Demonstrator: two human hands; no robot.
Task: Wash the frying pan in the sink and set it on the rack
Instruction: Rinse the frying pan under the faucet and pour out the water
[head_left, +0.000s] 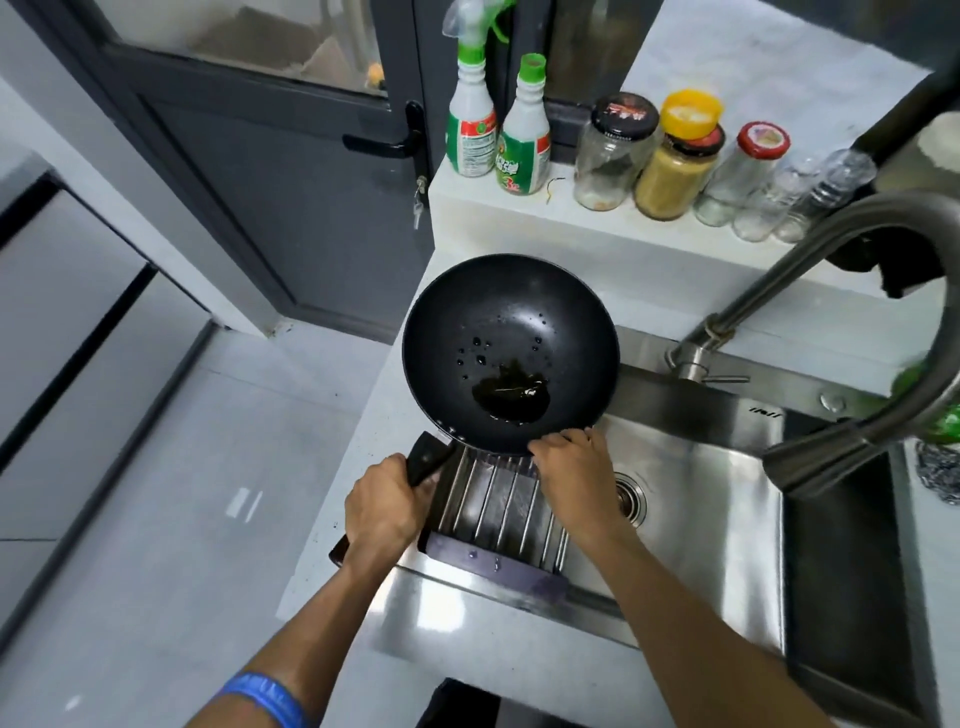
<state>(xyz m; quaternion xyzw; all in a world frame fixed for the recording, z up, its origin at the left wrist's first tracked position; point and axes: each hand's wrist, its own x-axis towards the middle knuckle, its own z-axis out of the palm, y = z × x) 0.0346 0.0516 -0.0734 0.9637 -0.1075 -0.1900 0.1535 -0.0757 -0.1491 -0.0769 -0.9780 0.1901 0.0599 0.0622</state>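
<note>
black and round, the frying pan sits over the far end of the dish rack, at the left end of the stainless sink. a small dark puddle and scattered water beads lie in its bowl. its dark handle points back toward the person, and the left hand is wrapped firmly around that handle, fingers curled under it. the right hand is at the pan's near rim, fingertips on the edge; whether they pinch the rim or only touch it cannot be told. the rack's metal bars run across the sink's left portion, with a dark frame along its near edge. the drain shows just right of the right wrist. a curved grey faucet arches over the basin from the right. on the white ledge behind the pan stand two green-capped cleaner bottles, then a row of glass jars with red, black and yellow lids. a blue wristband circles the left forearm. a dark door with a lever handle stands at the left.
</note>
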